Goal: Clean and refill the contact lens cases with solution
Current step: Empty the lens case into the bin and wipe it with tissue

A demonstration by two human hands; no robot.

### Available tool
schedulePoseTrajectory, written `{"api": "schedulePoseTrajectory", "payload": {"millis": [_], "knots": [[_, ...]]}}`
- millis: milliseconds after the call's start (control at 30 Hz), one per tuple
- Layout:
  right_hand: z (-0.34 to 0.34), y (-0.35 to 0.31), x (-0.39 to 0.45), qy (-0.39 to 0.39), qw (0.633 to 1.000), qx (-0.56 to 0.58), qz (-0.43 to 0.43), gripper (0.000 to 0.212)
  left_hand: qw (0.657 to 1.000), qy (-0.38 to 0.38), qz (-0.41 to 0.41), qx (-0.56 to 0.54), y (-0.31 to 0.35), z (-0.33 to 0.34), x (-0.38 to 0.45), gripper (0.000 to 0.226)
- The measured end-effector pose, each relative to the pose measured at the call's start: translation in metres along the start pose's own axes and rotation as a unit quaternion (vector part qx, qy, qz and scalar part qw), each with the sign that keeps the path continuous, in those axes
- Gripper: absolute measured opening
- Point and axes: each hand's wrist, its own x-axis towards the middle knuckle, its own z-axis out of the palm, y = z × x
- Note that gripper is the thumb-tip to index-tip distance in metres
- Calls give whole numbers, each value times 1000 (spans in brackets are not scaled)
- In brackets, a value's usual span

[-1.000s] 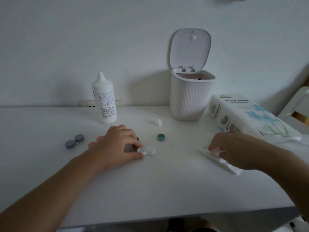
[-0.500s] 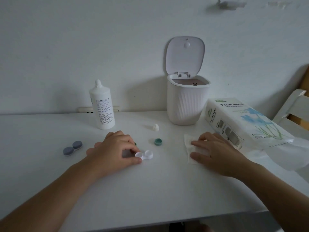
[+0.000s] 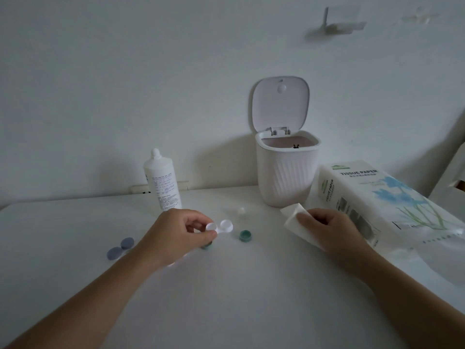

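Note:
My left hand (image 3: 180,236) pinches a white, uncapped contact lens case (image 3: 221,226) and holds it just above the table. One green cap (image 3: 245,235) lies to its right; another green cap (image 3: 206,246) peeks out under my left fingers. A small white bottle cap (image 3: 241,212) stands behind them. My right hand (image 3: 329,231) grips a folded white tissue (image 3: 292,217), lifted off the table. The white solution bottle (image 3: 163,181) stands uncapped behind my left hand. A second case with grey-blue caps (image 3: 120,248) lies at the left.
A small white bin (image 3: 285,177) with its lid up stands at the back against the wall. A pack of tissue paper (image 3: 372,197) lies at the right, its opened plastic end toward me. A white chair edge (image 3: 453,177) shows at far right.
My left hand has lifted the white case off the table. My right hand has picked the tissue up from the table, and the view has tilted upward.

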Motion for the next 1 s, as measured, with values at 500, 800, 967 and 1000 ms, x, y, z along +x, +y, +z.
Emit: {"api": "schedulePoseTrajectory", "payload": {"millis": [500,800,967,1000], "knots": [[-3,13,2,-14,995,97,4,20,984,30,-62,-167,57,-9,77,38],[1,20,6,-10,993,119,21,17,966,16,-81,-245,74,-4,109,16],[1,19,7,-10,993,117,22,16,963,13,-77,-259,80,-2,129,14],[1,18,8,-14,992,124,23,22,962,15,-73,-262,83,-1,133,14]]}}
